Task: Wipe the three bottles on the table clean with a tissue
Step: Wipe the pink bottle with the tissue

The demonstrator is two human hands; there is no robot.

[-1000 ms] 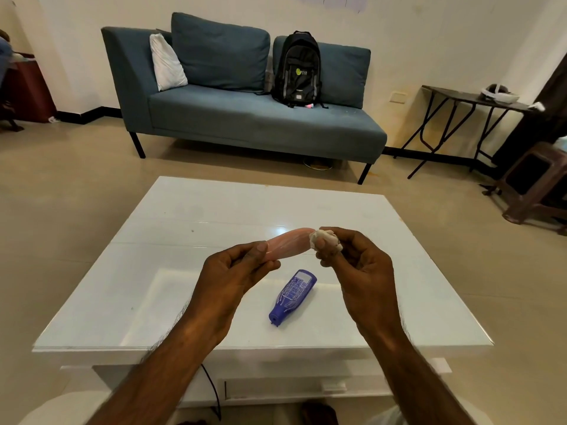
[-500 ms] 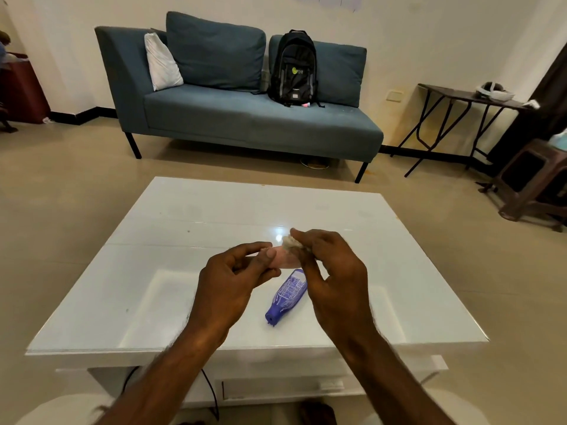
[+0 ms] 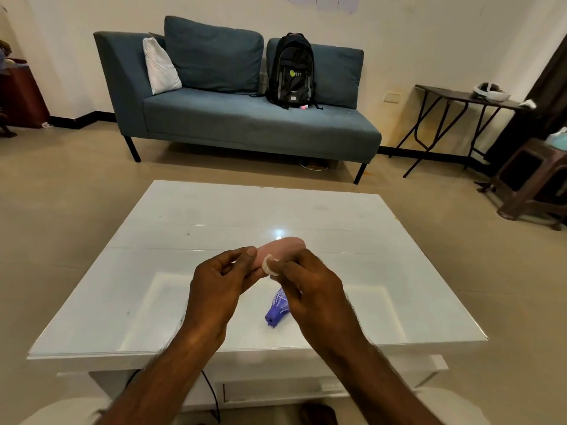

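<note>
Table (image 3: 129, 302) below; left hand (image 3: 219, 289) pinches the pink bottle (image 3: 280, 250) above it. Right hand (image 3: 310, 289) pinches a tissue (image 3: 269, 266) against that bottle. Blue bottle (image 3: 277, 311) lies on the table, partly hidden beneath the right hand.

Glossy white table (image 3: 190, 228), crumpled paper tissue (image 3: 270, 266), cloth sofa (image 3: 245, 121)

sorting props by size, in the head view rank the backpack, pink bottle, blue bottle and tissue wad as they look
1. backpack
2. pink bottle, partly hidden by hands
3. blue bottle, mostly hidden, so 2 versus 3 is unsure
4. tissue wad
</note>
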